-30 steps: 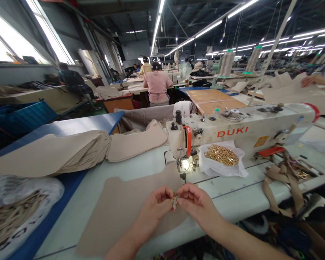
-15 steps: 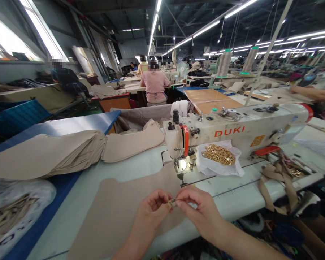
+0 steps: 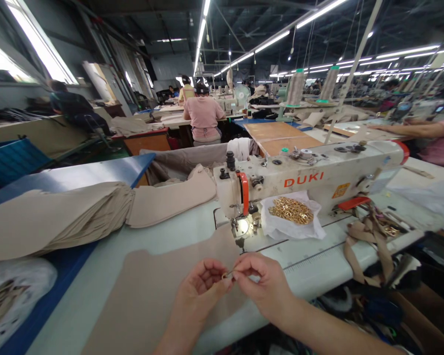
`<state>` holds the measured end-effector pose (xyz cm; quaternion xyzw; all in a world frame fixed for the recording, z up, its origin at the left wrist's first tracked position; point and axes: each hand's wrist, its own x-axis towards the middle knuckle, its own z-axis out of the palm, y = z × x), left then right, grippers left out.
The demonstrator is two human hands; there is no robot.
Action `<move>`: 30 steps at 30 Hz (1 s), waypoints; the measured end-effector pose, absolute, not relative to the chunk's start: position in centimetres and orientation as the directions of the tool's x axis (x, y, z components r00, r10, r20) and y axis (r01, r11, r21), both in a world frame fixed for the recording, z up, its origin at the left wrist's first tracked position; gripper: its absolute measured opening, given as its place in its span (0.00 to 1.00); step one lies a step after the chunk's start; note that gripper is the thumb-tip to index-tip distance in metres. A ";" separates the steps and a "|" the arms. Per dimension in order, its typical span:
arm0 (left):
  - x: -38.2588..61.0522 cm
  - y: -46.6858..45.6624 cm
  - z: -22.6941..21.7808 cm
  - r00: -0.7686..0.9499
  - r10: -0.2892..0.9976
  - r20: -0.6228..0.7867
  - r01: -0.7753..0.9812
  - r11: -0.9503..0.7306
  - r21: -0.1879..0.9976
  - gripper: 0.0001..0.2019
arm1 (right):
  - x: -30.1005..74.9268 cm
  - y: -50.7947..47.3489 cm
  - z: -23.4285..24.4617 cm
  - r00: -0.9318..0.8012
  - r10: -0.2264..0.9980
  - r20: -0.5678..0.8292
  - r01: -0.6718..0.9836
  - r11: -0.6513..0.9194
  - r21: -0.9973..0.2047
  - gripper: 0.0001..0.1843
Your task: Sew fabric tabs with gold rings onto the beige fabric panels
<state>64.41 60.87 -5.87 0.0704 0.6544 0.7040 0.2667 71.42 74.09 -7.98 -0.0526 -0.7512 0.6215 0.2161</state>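
My left hand and my right hand meet fingertip to fingertip over the front edge of the sewing table. Both pinch one small gold ring with a bit of beige strap between them. Under the hands lies a flat beige fabric piece that reaches up to the needle of the white DUKI sewing machine. A white sheet with a heap of gold rings sits under the machine's arm.
A thick stack of beige fabric pieces lies to the left on a blue table. Loose beige straps hang off the table at the right. A co-worker's arm reaches in at far right; other people sit at machines behind.
My hands stayed together on the small ring and strap and turned it slightly. The view has shifted, so the machine and table sit a little further left in the frame.
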 end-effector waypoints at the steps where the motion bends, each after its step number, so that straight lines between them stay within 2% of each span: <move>1: 64.4 60.9 -5.8 -0.854 0.464 -0.234 -0.259 0.009 0.966 0.16 | 71.4 74.2 -7.9 -0.904 0.339 0.262 -0.188 0.236 -0.953 0.06; 5: 64.7 61.0 -5.8 -0.892 0.420 -0.167 -0.177 0.014 0.984 0.14 | 71.4 74.4 -7.9 -0.930 0.309 0.198 -0.141 0.197 -0.970 0.04; 8: 64.9 61.1 -6.1 -0.907 0.401 -0.129 -0.142 -0.003 0.990 0.14 | 71.5 74.6 -7.9 -0.946 0.317 0.075 -0.072 0.022 -0.997 0.02; 11: 65.0 61.1 -6.2 -0.910 0.398 -0.114 -0.125 -0.001 0.992 0.13 | 71.5 74.9 -7.9 -0.958 0.286 -0.015 -0.035 -0.167 -0.985 0.04; 13: 65.0 61.1 -6.2 -0.908 0.404 -0.114 -0.124 0.001 0.992 0.12 | 71.5 75.2 -7.8 -0.968 0.245 -0.054 0.000 -0.213 -0.977 0.05; 16: 64.9 61.1 -6.2 -0.904 0.412 -0.115 -0.118 0.018 0.993 0.12 | 71.3 75.5 -7.6 -0.977 0.199 -0.075 0.044 -0.155 -0.987 0.04; 20: 64.9 61.3 -6.6 -0.913 0.395 -0.104 -0.098 0.035 0.995 0.11 | 71.2 75.8 -7.2 -0.979 0.206 -0.011 0.032 0.100 -0.995 0.05; 24: 64.5 61.3 -6.8 -0.896 0.431 -0.106 -0.071 0.097 0.993 0.10 | 71.2 76.0 -7.1 -0.980 0.189 0.070 -0.005 0.325 -0.946 0.08; 27: 62.9 61.2 -6.3 -0.823 0.557 -0.113 -0.005 0.192 0.981 0.09 | 71.1 76.4 -7.7 -0.978 0.203 0.049 0.019 0.319 -0.947 0.08; 30: 60.1 61.6 -6.1 -0.790 0.612 -0.021 0.201 0.292 0.935 0.08 | 70.8 76.9 -8.8 -0.973 0.229 -0.013 0.064 0.219 -0.974 0.06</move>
